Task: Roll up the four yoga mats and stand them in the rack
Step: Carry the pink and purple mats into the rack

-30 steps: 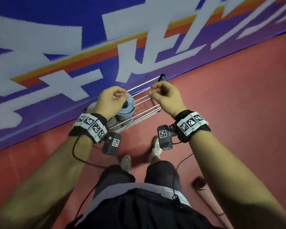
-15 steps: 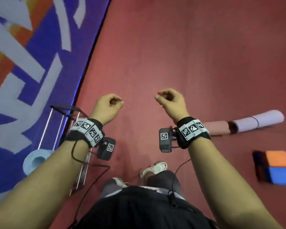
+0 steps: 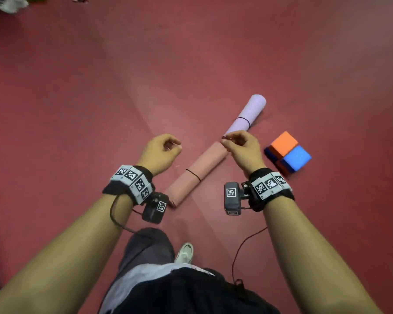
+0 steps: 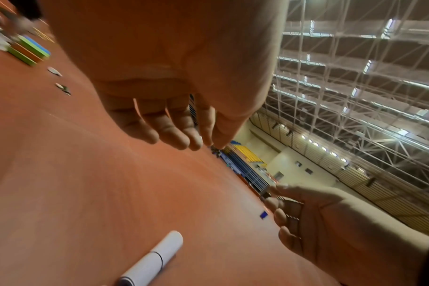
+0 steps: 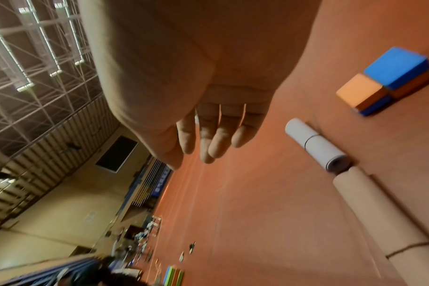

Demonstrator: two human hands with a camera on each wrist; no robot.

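Mats: two in sight, both rolled and both lying flat on the red floor (image 3: 82,91), neither in a rack. Pink mat (image 3: 196,173) lies diagonally just ahead of the person's feet, a thin black band round its middle. Lilac mat (image 3: 247,115) lies end to end with it, farther out, also banded; in the right wrist view their ends look touching or very nearly so.

Rack not in any current view, so can't say from here how many mats stand in it. The other two mats aren't visible either. Judging by what shows: rolling is done for these two, and carrying and standing them up is what's left, at least half the job by count.

Left hand (image 3: 160,152) is raised in front of the body, fingers loosely curled, holding nothing; the left wrist view shows the fingertips hanging free over bare floor. Right hand (image 3: 242,148) is the same, loose curl, thumb near the forefinger, nothing between them. From the head view it overlaps the spot where the two mats meet, but it's up in the air, not touching either.

Stacked foam blocks (image 3: 287,152), orange and blue tops, sit just right of the mats, apart from them. More coloured blocks (image 4: 28,51) lie far off across the hall.

Likely next step: bend down for the pink mat, nearest to the feet. A banded roll should lift without unrolling, though the single band may let the ends loosen
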